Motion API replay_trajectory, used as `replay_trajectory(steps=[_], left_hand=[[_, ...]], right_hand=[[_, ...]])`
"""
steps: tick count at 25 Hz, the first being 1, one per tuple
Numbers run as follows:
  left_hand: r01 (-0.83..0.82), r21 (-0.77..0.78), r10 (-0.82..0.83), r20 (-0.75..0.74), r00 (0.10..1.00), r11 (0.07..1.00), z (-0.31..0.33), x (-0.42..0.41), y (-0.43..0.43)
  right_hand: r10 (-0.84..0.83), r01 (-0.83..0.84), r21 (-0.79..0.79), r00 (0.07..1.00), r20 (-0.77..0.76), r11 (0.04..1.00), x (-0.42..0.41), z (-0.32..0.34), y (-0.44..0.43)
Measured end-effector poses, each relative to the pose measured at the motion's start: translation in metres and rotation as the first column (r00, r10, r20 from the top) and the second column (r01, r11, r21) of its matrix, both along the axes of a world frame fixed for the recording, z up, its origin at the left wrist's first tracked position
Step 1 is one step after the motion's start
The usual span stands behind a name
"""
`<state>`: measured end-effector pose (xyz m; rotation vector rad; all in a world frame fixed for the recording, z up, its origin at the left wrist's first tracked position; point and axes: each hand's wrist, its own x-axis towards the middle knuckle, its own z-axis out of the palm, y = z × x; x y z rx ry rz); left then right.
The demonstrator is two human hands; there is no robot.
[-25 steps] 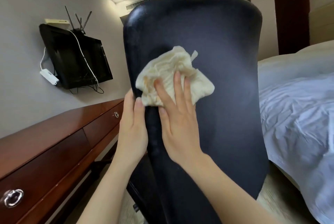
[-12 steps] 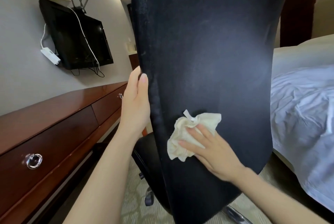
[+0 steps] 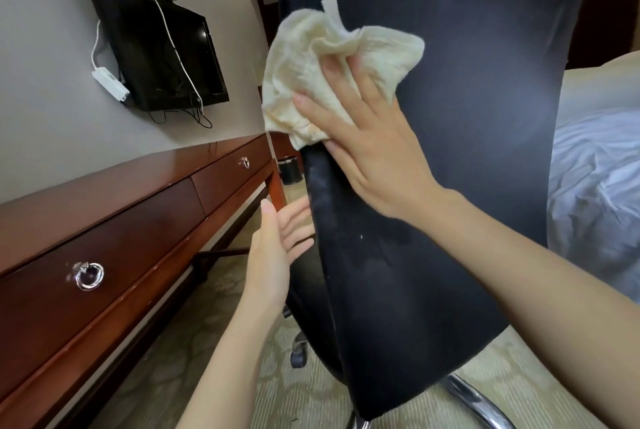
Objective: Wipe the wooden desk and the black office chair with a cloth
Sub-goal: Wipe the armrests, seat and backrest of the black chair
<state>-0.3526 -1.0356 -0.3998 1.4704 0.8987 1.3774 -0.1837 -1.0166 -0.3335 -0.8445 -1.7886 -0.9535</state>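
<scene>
The cloth [image 3: 332,75], cream and crumpled, lies pressed against the back of the black chair [image 3: 450,151], up at its left edge, with part of it hanging past that edge. The right hand [image 3: 367,148] lies flat on it, fingers spread, pinning it to the chair back rather than gripping it. The left hand [image 3: 277,248] is lower down, just left of the chair's edge, open with the fingers apart and holding nothing; its fingertips seem to reach the edge, though the view is too poor there to be sure. Under the chair back, a castor [image 3: 299,352] and a chrome leg [image 3: 474,397] show over the pale carpet [image 3: 194,342]. To the left runs the wooden desk [image 3: 104,206] with ring pulls on its drawers. On the far wall above it hangs a television [image 3: 159,47] with white cables. A small black bin [image 3: 289,170] stands at the desk's far end. On the right is a bed [image 3: 595,179] with rumpled white sheets.
</scene>
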Motion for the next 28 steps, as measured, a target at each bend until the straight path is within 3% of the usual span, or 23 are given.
replay_trajectory(steps=[4,7,11,14,19,25,28], left_hand=[[-0.079,-0.019,0.079,0.037,0.996,0.997,-0.018,0.002,-0.001],[-0.115,-0.054,0.115,-0.005,0.993,0.992,-0.038,0.002,-0.007],[-0.057,-0.060,0.053,-0.070,0.996,0.997,-0.057,-0.002,-0.018],[-0.061,-0.041,0.054,-0.159,0.986,0.997,-0.064,-0.002,-0.021],[-0.093,-0.011,0.087,-0.261,0.962,0.996,-0.071,-0.006,-0.020],[-0.176,0.081,0.193,-0.325,0.926,0.981,-0.072,-0.001,-0.019],[-0.197,0.122,0.229,-0.374,0.899,0.973,-0.070,-0.003,-0.015]], right_hand=[[0.043,-0.037,-0.041,0.985,0.169,0.998,-0.003,-0.048,0.001],[-0.013,0.029,-0.043,0.944,0.329,0.999,0.002,-0.090,-0.004],[-0.094,0.128,-0.022,0.826,0.556,0.992,0.024,-0.130,-0.006],[-0.130,0.147,0.033,0.726,0.676,0.989,0.038,-0.112,-0.007],[-0.204,0.174,0.105,0.839,0.505,0.979,0.031,-0.038,-0.013],[-0.333,0.261,0.242,0.881,0.336,0.935,0.000,0.068,-0.014],[-0.246,0.204,0.204,0.946,0.211,0.958,-0.010,0.072,-0.012]])
